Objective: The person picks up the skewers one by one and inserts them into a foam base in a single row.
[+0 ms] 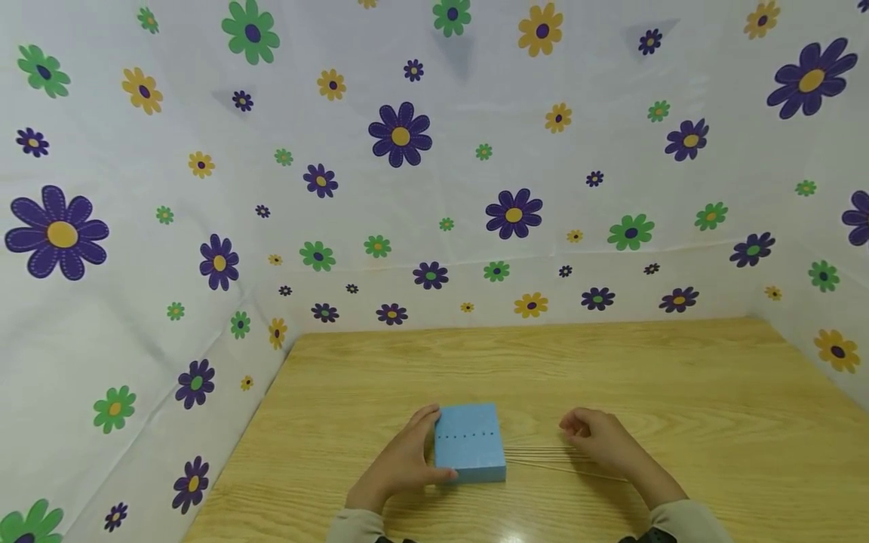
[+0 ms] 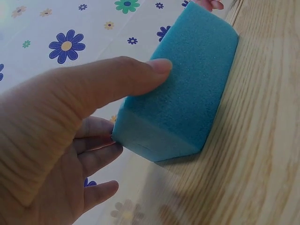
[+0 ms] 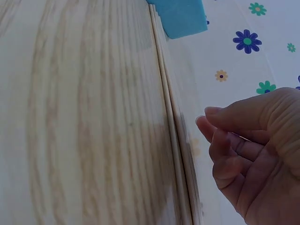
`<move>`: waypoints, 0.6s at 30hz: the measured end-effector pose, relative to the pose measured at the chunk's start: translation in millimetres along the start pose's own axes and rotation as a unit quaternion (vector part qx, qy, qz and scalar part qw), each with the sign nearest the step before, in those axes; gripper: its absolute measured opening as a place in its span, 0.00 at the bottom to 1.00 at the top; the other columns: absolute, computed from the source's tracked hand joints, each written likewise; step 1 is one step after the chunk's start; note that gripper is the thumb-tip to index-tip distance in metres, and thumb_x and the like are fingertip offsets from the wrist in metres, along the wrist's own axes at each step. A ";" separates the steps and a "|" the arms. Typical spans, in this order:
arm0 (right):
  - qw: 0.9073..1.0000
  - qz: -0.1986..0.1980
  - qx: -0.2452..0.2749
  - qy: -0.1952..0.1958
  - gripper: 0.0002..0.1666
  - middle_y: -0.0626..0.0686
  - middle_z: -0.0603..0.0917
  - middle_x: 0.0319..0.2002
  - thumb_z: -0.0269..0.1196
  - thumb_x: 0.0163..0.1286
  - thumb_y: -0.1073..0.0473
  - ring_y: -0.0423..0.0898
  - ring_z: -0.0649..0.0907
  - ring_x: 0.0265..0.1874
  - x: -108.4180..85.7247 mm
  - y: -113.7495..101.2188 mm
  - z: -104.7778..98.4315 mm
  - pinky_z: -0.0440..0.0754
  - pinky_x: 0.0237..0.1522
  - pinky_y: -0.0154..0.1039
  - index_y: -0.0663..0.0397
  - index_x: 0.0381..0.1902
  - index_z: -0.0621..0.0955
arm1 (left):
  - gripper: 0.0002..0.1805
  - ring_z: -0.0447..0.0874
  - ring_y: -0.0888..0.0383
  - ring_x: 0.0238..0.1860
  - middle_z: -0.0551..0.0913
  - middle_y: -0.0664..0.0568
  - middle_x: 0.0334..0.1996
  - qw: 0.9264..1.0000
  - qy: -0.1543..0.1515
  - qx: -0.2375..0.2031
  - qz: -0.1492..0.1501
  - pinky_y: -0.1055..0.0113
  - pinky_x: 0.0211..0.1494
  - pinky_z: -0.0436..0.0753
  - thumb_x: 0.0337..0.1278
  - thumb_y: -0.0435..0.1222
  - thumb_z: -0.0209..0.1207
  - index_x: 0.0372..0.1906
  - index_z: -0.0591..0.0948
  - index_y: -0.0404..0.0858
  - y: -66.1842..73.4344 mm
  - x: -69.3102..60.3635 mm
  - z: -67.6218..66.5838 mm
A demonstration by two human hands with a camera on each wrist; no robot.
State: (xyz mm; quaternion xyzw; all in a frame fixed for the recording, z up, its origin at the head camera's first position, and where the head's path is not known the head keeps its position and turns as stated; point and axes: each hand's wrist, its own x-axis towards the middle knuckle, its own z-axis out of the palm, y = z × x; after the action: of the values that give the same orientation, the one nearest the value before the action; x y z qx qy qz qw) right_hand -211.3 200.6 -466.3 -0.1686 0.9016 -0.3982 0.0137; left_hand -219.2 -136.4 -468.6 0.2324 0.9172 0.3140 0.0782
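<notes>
A blue foam block [image 1: 470, 452] lies on the table, with a row of small dark holes across its top. My left hand [image 1: 405, 458] grips its left end, thumb on the near side and fingers at the far side; the thumb lies on the foam block [image 2: 197, 89] in the left wrist view. Several thin sticks [image 1: 543, 455] stretch rightward from beside the block. Above their right part is my right hand [image 1: 604, 441], fingers loosely curled. The right wrist view shows thumb and index tips close together on the right hand [image 3: 258, 154], nothing visible between them, apart from the sticks [image 3: 169, 101].
The wooden table [image 1: 380, 377] spreads around the block and sticks. A white cloth with flower prints [image 1: 448, 188] stands as a wall along the back and both sides of the table.
</notes>
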 end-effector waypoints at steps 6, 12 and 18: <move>1.000 0.002 0.001 -0.017 0.05 0.49 0.79 0.31 0.62 0.60 0.69 0.40 0.76 0.30 0.9 7.7 2.1 0.77 0.29 0.31 0.61 0.36 0.79 | 0.55 0.58 0.46 0.69 0.56 0.45 0.72 1.000 0.001 0.000 -0.004 0.49 0.67 0.63 0.40 0.52 0.72 0.71 0.58 0.33 -1.0 -1.2 0.8; 0.999 0.001 0.005 -0.037 0.06 0.50 0.79 0.31 0.62 0.59 0.71 0.41 0.76 0.30 2.6 11.6 2.4 0.77 0.29 0.31 0.60 0.35 0.79 | 0.55 0.58 0.47 0.70 0.55 0.46 0.72 1.000 0.000 -0.004 -0.008 0.49 0.68 0.63 0.41 0.52 0.72 0.72 0.57 0.34 -2.2 -0.7 1.5; 0.999 -0.010 0.009 -0.047 0.06 0.49 0.79 0.31 0.61 0.59 0.72 0.40 0.75 0.31 4.4 14.3 2.2 0.77 0.30 0.31 0.60 0.35 0.79 | 0.55 0.58 0.47 0.70 0.55 0.45 0.72 1.000 0.003 -0.001 -0.001 0.49 0.68 0.63 0.41 0.52 0.71 0.72 0.57 0.34 -2.3 -0.8 1.2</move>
State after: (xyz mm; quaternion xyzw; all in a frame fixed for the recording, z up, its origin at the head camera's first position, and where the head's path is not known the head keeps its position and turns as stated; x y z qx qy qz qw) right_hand -219.2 206.6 -477.6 -0.1960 0.8946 -0.3981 0.0535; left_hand -219.1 -137.7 -470.9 0.2299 0.9174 0.3159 0.0758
